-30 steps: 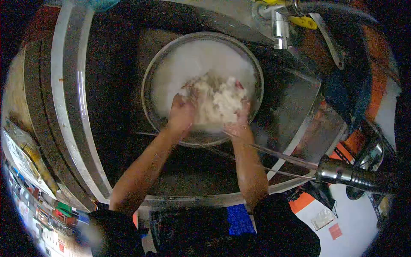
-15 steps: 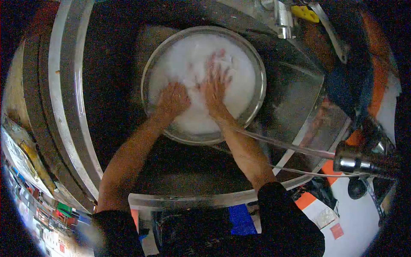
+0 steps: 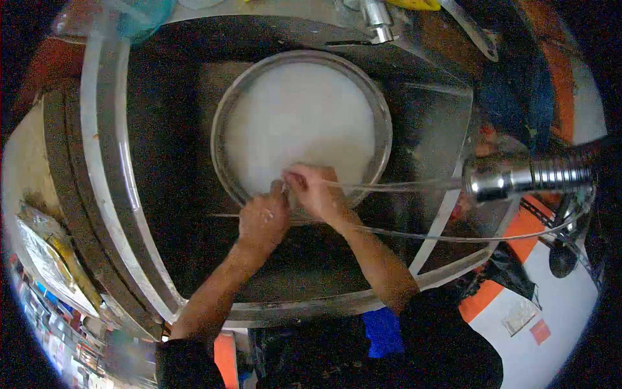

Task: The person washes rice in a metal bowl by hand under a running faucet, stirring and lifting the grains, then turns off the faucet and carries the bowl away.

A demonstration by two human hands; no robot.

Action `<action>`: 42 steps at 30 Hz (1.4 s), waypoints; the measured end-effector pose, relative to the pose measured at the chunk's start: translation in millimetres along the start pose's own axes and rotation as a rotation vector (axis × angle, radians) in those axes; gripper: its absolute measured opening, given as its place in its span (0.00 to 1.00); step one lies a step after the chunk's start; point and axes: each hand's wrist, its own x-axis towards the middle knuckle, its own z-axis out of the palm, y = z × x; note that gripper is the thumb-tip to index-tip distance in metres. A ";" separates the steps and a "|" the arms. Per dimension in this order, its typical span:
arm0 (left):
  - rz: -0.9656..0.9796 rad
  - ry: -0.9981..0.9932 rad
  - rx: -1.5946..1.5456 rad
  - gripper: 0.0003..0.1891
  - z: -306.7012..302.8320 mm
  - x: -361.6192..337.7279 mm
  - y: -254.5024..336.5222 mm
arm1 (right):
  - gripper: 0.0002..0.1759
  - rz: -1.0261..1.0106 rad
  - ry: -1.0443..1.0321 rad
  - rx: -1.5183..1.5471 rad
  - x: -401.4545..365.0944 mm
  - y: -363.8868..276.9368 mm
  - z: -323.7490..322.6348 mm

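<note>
A round metal bowl (image 3: 216, 139) full of cloudy white liquid (image 3: 304, 123) sits in a dark sink basin (image 3: 175, 188). Over the bowl's near rim, my left hand (image 3: 262, 217) is closed, its fingertips meeting those of my right hand (image 3: 317, 194). The right hand's fingers are curled in a pinch. A small pale bit shows between the two hands, too blurred to name. From a chrome spray head (image 3: 495, 178) at the right, thin streams of water run left towards the bowl and my right wrist.
A chrome tap (image 3: 378, 23) stands at the sink's back edge, near a yellow item (image 3: 414, 4) and a long pale handle (image 3: 473, 32). A clear teal-tinted container (image 3: 139, 19) is at the back left. The metal sink rim (image 3: 107, 149) curves along the left.
Both hands have come out of the white liquid, back to the near rim, and joined at the fingertips. The right hand's spread fingers have curled in. The view has shifted.
</note>
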 end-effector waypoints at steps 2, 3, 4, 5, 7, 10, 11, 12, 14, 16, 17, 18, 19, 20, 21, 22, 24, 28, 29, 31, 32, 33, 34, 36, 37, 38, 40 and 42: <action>-0.059 0.127 -0.175 0.19 -0.2 0.2 11.0 | 0.12 0.223 0.026 0.323 5.7 -22.8 -13.1; -0.089 0.194 -0.313 0.17 5.9 0.4 17.5 | 0.10 0.343 0.128 0.611 8.5 -11.0 -0.5; -0.115 0.265 -0.455 0.16 7.2 1.2 24.8 | 0.10 0.247 0.064 1.097 9.3 1.9 11.6; -0.225 0.193 -0.654 0.16 4.8 -4.7 30.1 | 0.09 0.134 -0.009 1.574 9.1 14.3 22.8; -0.275 0.459 -1.004 0.18 31.5 -0.8 49.4 | 0.10 0.042 0.021 2.124 2.1 -5.7 24.9; -0.481 0.493 -1.438 0.24 33.0 3.1 59.0 | 0.13 0.490 0.291 1.900 -10.7 -48.1 15.2; -0.516 0.526 -1.635 0.25 29.8 8.9 63.9 | 0.16 0.556 0.289 1.859 -11.6 -46.9 16.5; -0.548 0.556 -1.832 0.26 26.8 11.8 69.2 | 0.18 0.619 0.287 1.817 -11.9 -42.5 19.8; -0.395 0.564 -1.669 0.26 17.3 12.0 82.0 | 0.20 0.510 0.113 1.977 -13.9 -23.6 25.9; -0.275 0.640 -1.490 0.28 10.9 7.9 99.2 | 0.20 0.274 -0.073 2.170 -22.3 9.4 26.8; -0.231 0.707 -1.395 0.29 11.1 0.6 110.8 | 0.21 0.222 -0.077 2.181 -26.2 19.9 26.7; -0.197 0.743 -1.405 0.30 10.6 -1.0 113.9 | 0.21 0.170 -0.081 2.191 -30.0 30.3 26.5; -0.163 0.778 -1.415 0.30 10.2 -2.6 116.9 | 0.21 0.259 -0.011 2.170 -37.6 -5.7 2.9; -0.140 0.780 -1.531 0.30 12.5 1.2 113.1 | 0.21 0.348 0.060 2.147 -43.0 -26.3 -10.1; -0.112 0.776 -1.648 0.30 9.7 5.1 110.9 | 0.22 0.326 0.024 2.223 -44.7 -24.0 -10.3; -0.080 0.766 -1.765 0.30 6.8 6.6 110.3 | 0.23 0.300 -0.011 2.300 -45.7 -18.3 -8.4; -0.131 0.765 -1.621 0.34 -2.0 4.7 113.9 | 0.23 0.170 -0.110 2.374 -44.0 -21.7 -13.4; -0.100 0.751 -1.736 0.38 -18.7 6.8 118.5 | 0.19 0.094 0.038 2.265 -36.8 -35.0 -24.0; -0.093 0.739 -1.782 0.39 -20.7 7.3 119.3 | 0.18 0.162 0.176 2.210 -36.8 -34.3 -25.4; -0.066 0.707 -1.823 0.39 -25.8 8.1 122.0 | 0.17 0.143 0.218 2.217 -39.5 -42.9 -32.5; -0.058 0.694 -1.843 0.39 -26.9 9.1 122.6 | 0.16 0.139 0.237 2.220 -40.6 -46.2 -35.5; -0.019 0.702 -1.842 0.36 -24.4 10.6 122.1 | 0.16 0.071 0.202 2.249 -41.6 -46.2 -36.8; 0.019 0.715 -1.841 0.33 -19.2 13.5 119.6 | 0.16 0.003 0.162 2.275 -41.4 -45.8 -37.6; 0.064 0.732 -1.624 0.28 -4.2 28.3 108.8 | 0.15 0.059 0.216 1.974 -35.8 -37.0 -40.2; 0.069 0.723 -1.408 0.25 10.9 43.2 93.9 | 0.14 0.172 0.301 1.644 -29.8 -18.1 -37.2; 0.074 0.706 -1.192 0.24 29.0 53.2 74.5 | 0.13 0.273 0.372 1.312 -28.4 7.5 -29.8; -0.068 0.649 -0.749 0.24 38.7 44.2 17.0 | 0.12 0.137 0.565 0.468 -23.7 110.3 -0.7; -0.060 0.813 -0.447 0.23 10.8 30.2 -15.2 | 0.12 0.160 0.676 0.303 -28.2 119.7 -19.9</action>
